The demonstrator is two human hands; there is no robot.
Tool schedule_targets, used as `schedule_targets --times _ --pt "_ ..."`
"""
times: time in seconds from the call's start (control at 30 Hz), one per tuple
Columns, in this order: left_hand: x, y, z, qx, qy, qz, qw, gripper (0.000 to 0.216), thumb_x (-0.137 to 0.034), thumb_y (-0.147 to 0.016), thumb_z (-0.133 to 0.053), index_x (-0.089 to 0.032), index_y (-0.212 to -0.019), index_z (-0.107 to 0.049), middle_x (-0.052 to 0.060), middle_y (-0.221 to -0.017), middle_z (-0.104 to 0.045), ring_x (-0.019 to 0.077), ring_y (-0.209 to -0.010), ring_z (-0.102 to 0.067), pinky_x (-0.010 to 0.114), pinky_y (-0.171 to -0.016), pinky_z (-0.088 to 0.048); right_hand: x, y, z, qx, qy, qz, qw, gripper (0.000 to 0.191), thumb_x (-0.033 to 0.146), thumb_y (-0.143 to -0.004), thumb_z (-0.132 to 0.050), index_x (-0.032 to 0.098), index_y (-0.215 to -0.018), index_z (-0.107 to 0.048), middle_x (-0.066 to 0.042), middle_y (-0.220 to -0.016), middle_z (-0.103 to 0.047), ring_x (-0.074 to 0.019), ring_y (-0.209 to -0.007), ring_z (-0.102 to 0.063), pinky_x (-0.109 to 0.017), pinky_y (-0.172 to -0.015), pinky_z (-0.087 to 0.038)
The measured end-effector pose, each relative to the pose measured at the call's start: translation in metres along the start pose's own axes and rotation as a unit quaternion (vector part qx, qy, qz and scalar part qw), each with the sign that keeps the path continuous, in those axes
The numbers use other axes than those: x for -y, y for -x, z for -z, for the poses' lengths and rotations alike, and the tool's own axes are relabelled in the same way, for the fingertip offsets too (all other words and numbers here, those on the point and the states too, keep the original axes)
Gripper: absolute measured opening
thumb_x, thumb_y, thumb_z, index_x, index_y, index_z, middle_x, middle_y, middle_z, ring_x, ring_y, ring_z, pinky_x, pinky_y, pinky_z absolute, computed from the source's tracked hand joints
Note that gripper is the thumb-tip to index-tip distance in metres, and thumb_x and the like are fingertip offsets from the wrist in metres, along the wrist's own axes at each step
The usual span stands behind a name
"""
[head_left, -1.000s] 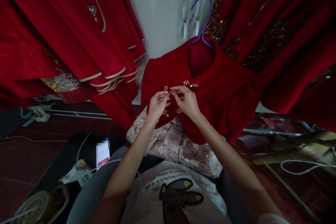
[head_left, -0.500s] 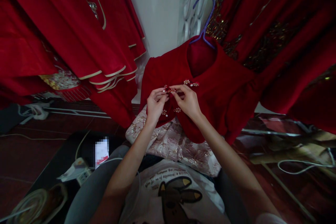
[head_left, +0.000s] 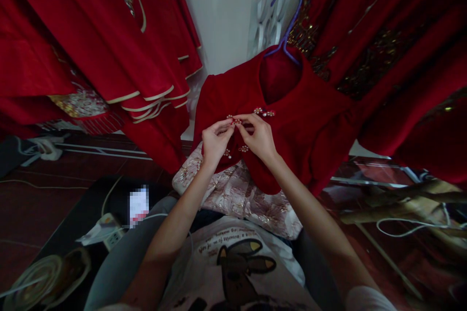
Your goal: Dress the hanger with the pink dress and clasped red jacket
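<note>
Nearest me lies the pale brocade [head_left: 242, 199]. Just beyond it, I have the left hand [head_left: 215, 142] and right hand [head_left: 259, 138], fingertips pinched almost together on a flower clasp [head_left: 238, 121] between them; which part each grips is hidden. Its long axis runs crosswise. The red jacket [head_left: 306, 121] carrying it spreads beyond both hands, neck end pointing away, toward the purple hanger [head_left: 283, 43].
</note>
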State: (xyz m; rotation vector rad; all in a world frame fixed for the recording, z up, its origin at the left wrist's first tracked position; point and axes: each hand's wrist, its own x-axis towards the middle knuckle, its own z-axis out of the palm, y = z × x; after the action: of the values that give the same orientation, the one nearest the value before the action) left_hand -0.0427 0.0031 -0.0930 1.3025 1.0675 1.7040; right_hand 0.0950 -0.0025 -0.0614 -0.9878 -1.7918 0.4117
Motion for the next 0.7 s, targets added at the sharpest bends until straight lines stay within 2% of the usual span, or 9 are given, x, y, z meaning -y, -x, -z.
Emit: schedule_targets --times 0.2,0.33,0.43,0.5,0.6,0.7 --pt "-0.004 -0.003 0.005 0.026 -0.041 -0.008 0.999 0.023 -0.026 -0.074 -0.074 -0.012 -0.091 -0.076 0.008 -0.091 -0.078 0.0165 -0.078 -0.073 0.032 -0.081 -0.06 -0.003 -0.003 0.0 -0.014 -0.007 -0.011 1.0 0.021 0.024 -0.092 -0.055 0.02 -0.105 -0.071 -0.006 -0.103 -0.07 -0.0135 -0.085 -0.068 -0.024 -0.07 -0.061" --pt "-0.006 -0.012 0.011 0.081 -0.059 -0.015 0.995 0.022 -0.026 -0.074 -0.073 -0.011 -0.089 -0.075 0.009 -0.09 -0.077 0.0169 -0.079 -0.073 0.032 -0.081 -0.06 -0.004 -0.005 0.003 -0.005 -0.025 -0.039 0.999 0.022 0.027 -0.09 -0.06 0.019 -0.108 -0.07 -0.006 -0.099 -0.071 -0.0143 -0.083 -0.069 -0.024 -0.067 -0.061" --pt "-0.006 -0.01 0.021 0.124 -0.056 0.0 0.991 0.029 -0.027 -0.08 -0.066 -0.009 -0.101 -0.072 0.012 -0.098 -0.076 0.0183 -0.085 -0.074 0.035 -0.086 -0.06 -0.004 0.002 0.014 0.008 -0.064 -0.083 0.994 0.031 0.03 -0.09 -0.059 0.019 -0.119 -0.064 -0.006 -0.1 -0.073 -0.0163 -0.088 -0.072 -0.027 -0.071 -0.062" --pt "-0.006 -0.004 0.031 0.145 -0.091 0.012 0.985 0.033 -0.026 -0.082 -0.062 -0.01 -0.11 -0.07 0.013 -0.101 -0.076 0.0193 -0.089 -0.074 0.037 -0.088 -0.059 -0.005 0.013 0.025 0.031 -0.086 -0.11 0.99 0.031 0.033 -0.092 -0.057 0.02 -0.119 -0.063 -0.007 -0.105 -0.073 -0.0168 -0.089 -0.073 -0.029 -0.075 -0.062" --pt "-0.009 0.012 0.047 0.192 -0.194 0.032 0.961 0.028 -0.022 -0.081 -0.062 -0.012 -0.106 -0.071 0.011 -0.095 -0.077 0.0192 -0.086 -0.074 0.035 -0.084 -0.059 -0.009 0.036 0.036 0.086 -0.073 -0.153 0.982 0.026 0.034 -0.092 -0.055 0.019 -0.109 -0.068 -0.008 -0.103 -0.075 -0.0167 -0.08 -0.074 -0.03 -0.073 -0.061" --pt "-0.013 0.027 0.054 0.269 -0.266 0.064 0.923 0.027 -0.021 -0.082 -0.062 -0.014 -0.108 -0.069 0.008 -0.089 -0.077 0.0171 -0.077 -0.073 0.031 -0.076 -0.059 -0.017 0.057 0.033 0.123 -0.002 -0.182 0.976 0.02 0.027 -0.09 -0.057 0.019 -0.103 -0.07 -0.006 -0.092 -0.076 -0.0162 -0.073 -0.073 -0.028 -0.069 -0.059"
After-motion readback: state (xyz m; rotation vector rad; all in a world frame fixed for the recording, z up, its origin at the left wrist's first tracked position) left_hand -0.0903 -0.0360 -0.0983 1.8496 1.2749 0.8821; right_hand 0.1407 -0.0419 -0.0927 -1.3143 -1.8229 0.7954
